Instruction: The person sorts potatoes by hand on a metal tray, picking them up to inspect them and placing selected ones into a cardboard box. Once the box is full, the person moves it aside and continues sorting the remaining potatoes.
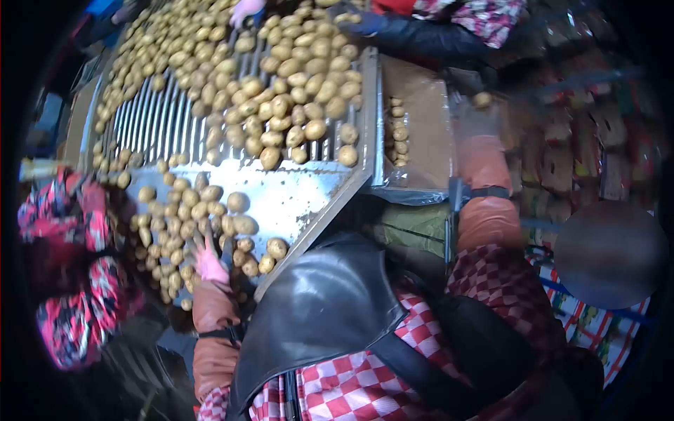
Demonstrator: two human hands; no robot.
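Note:
My left hand (208,264), in a pink glove with an orange sleeve cover, rests with fingers apart on a heap of potatoes (175,210) lying on the metal sorting table (295,200). It touches them but grips none. Over to the right, my right hand (469,118) wears a dark glove and is raised beside a cardboard box (421,119). It holds one potato (482,99) at its fingertips. The box has a few small potatoes (399,132) in it.
Many potatoes (281,91) ride a roller conveyor (151,123) toward me. A person's red patterned sleeves (67,224) are at the left. Another person's pink-gloved hand (246,8) and a dark sleeve (407,34) reach in from the far end. Stacked printed boxes (583,154) stand at right.

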